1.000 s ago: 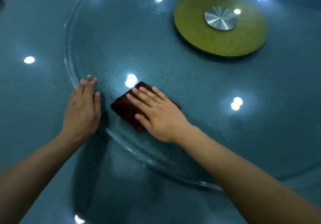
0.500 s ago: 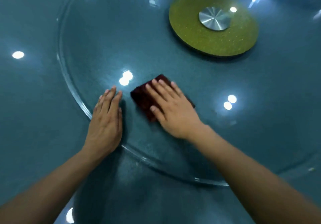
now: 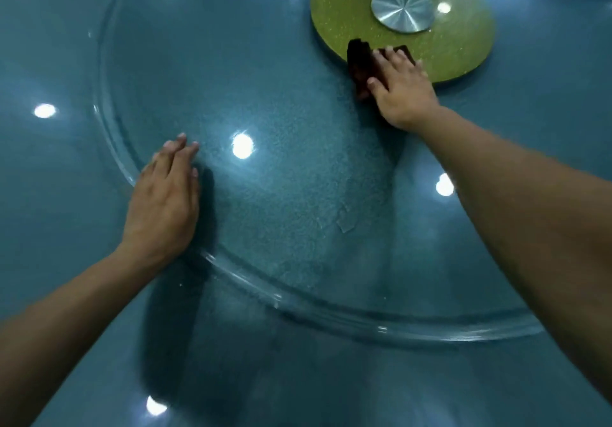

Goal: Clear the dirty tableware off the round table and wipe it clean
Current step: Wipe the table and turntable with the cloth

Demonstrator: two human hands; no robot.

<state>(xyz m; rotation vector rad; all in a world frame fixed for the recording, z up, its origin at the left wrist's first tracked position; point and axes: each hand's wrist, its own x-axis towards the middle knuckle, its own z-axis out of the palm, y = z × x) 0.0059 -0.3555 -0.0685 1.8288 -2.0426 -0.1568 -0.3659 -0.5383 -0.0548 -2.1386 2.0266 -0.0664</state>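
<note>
Head view: wiping step in hand. Our right hand point(image 3: 402, 90) pressed flat on cloth point(image 3: 359, 62) at 1 o'clock; left hand point(image 3: 164, 201), fingers together, braced glass turntable point(image 3: 298, 297). We judged next stroke needs firm downward pressure.

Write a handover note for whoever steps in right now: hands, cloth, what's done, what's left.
Left hand: flat, fingers straight, resting on the glass turntable near its rim.
Right hand: stretched out, fingers flat, pressing the dark red cloth onto the glass at the edge of the green centre disc.
Done: no tableware in view; a dull wiped streak runs from the near rim toward the cloth.
Left: wipe the rest of the glass and the blue table outside it.
</note>
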